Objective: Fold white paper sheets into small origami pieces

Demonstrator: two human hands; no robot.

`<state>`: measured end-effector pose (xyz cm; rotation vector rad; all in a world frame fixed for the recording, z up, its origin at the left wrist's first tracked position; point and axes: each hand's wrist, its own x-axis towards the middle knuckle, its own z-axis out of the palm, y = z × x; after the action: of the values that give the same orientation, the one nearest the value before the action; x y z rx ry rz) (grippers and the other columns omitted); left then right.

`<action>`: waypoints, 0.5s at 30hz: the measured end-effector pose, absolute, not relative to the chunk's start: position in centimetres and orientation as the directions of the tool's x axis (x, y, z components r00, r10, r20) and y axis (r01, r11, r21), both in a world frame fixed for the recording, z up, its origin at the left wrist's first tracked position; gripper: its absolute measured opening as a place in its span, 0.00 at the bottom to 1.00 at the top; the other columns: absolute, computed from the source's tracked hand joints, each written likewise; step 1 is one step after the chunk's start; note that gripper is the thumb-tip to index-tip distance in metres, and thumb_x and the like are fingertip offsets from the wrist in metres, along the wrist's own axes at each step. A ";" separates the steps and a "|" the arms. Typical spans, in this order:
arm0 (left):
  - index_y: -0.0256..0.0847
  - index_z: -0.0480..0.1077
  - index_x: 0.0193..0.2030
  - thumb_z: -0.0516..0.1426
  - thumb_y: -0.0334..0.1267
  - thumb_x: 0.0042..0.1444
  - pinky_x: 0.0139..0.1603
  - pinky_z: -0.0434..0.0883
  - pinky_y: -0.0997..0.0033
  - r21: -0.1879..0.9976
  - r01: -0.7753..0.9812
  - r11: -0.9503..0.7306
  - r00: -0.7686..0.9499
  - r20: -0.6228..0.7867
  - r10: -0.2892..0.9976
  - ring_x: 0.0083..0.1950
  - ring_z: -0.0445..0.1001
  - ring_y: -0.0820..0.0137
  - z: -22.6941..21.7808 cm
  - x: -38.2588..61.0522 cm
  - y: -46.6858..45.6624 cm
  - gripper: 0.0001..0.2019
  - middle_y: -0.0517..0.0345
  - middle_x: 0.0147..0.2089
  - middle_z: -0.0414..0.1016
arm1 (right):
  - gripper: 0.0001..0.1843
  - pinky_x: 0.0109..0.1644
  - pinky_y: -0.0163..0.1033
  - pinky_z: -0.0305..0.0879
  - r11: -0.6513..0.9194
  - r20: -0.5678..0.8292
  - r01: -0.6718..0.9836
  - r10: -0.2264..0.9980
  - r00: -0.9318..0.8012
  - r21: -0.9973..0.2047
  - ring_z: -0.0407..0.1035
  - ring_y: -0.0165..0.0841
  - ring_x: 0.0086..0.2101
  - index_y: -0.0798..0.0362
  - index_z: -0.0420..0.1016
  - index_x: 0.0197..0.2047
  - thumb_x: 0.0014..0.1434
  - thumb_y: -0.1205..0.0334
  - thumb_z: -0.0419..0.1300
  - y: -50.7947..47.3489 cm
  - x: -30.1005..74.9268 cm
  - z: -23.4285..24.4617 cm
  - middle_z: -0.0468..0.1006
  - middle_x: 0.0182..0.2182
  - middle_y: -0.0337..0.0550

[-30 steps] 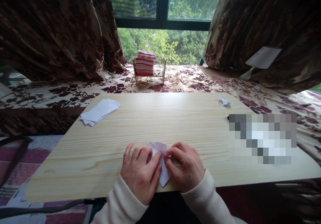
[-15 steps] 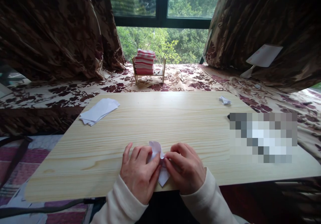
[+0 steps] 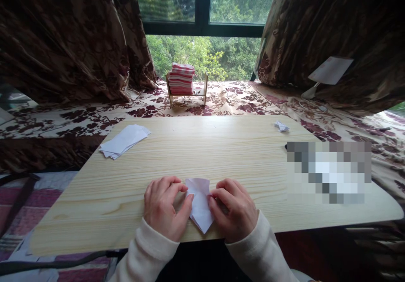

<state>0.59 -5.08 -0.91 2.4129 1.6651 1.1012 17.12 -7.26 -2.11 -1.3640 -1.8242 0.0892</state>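
Note:
A folded piece of white paper (image 3: 200, 208) lies on the table near its front edge, between my hands. Its lower end comes to a point toward me, and a crease shows across its upper part. My left hand (image 3: 166, 208) rests at the paper's left edge, thumb and forefinger apart, with the thumb tip touching the paper. On the other side, my right hand (image 3: 234, 209) pinches the right edge between thumb and forefinger. The other fingers of the right hand are curled in.
A stack of white paper strips (image 3: 125, 142) lies at the table's (image 3: 205, 147) back left. A small folded paper piece (image 3: 281, 126) sits at the back right, above a pixelated patch. Beyond are a little wooden rack (image 3: 186, 95) with striped cloths (image 3: 181, 79) and a white lamp (image 3: 330, 70).
The raised flap between my hands has been spread and flattened into a wider shape with a point toward me. My left hand has moved left, away from my right hand.

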 end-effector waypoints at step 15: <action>0.43 0.68 0.28 0.55 0.38 0.47 0.52 0.60 0.56 0.476 0.765 -0.435 0.275 0.369 0.888 0.51 0.64 0.62 -0.5 -0.5 -2.6 0.03 0.57 0.41 0.71 | 0.06 0.33 0.38 0.57 0.360 0.574 0.770 0.819 0.011 -0.527 0.61 0.31 0.28 0.53 0.70 0.25 0.51 0.66 0.55 -7.2 17.2 -2.3 0.67 0.25 0.41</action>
<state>-0.45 -2.60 -0.55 2.3377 1.5398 0.8873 17.21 -7.22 -2.34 -1.4094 -1.7524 0.0703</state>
